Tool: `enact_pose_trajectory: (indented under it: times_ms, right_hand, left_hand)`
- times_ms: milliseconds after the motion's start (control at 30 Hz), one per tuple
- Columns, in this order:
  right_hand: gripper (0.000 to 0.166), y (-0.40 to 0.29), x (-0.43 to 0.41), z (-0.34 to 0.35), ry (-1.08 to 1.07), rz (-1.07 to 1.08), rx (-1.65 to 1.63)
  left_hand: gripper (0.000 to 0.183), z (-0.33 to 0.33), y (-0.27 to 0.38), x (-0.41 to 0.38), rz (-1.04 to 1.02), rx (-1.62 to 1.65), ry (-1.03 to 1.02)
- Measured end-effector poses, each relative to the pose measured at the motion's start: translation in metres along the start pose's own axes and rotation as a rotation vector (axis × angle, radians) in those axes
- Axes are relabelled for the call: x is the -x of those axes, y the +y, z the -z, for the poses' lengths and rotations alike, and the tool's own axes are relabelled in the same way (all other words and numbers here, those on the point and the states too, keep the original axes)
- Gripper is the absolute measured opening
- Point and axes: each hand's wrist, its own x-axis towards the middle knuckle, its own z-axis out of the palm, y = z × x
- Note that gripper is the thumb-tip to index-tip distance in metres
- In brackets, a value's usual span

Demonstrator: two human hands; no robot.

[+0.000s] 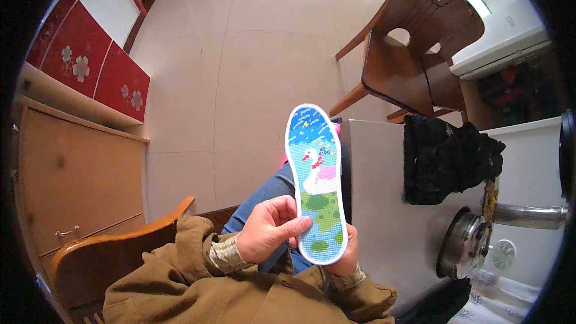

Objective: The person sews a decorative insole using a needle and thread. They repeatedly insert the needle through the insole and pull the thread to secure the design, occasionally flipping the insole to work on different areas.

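Upright before me is a cross-stitch shoe insole (pixel 318 207) with a white edge, showing a white goose or swan on blue water with green patches and a starry blue top. It bears small dark print near the bird's head. My left hand (pixel 270 229) grips its left edge near the lower end, thumb on the front and fingers curled behind. At the lower right edge, my right hand (pixel 346 249) supports it from behind; most of those fingers are hidden by the insole.
A grey-topped table (pixel 378 180) on the right holds a folded black cloth (pixel 450 162) and a lidded metal pot (pixel 463 245). Beyond it stands a brown wooden chair (pixel 396 72). A wooden cabinet (pixel 81 171) and red floral panels (pixel 90 58) are at left.
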Motion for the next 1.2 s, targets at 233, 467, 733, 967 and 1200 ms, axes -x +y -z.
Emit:
enact_pose_trajectory:
  times_ms: [233,467,733,967,1200]
  right_hand:
    - [0.016,-0.029,-0.001,-0.006,0.246,0.335,0.400]
    - [0.024,-0.054,-0.002,-0.016,-0.023,0.677,1.322]
    - [0.015,-0.038,-0.007,-0.017,-0.062,0.870,1.393]
    - [0.014,-0.042,0.001,-0.012,0.315,0.691,0.284]
    - [0.012,-0.092,0.022,0.055,0.414,0.611,-0.279]
  left_hand:
    - [0.020,0.000,0.003,0.000,-0.005,-0.021,0.061]
    - [0.018,-0.006,0.006,0.002,-0.057,-0.132,0.064]
    - [0.019,-0.001,0.002,0.000,-0.092,-0.173,0.060]
    - [0.018,0.024,-0.014,-0.008,-0.109,-0.343,0.183]
    - [0.021,0.034,-0.003,-0.011,-0.168,-0.446,0.310]
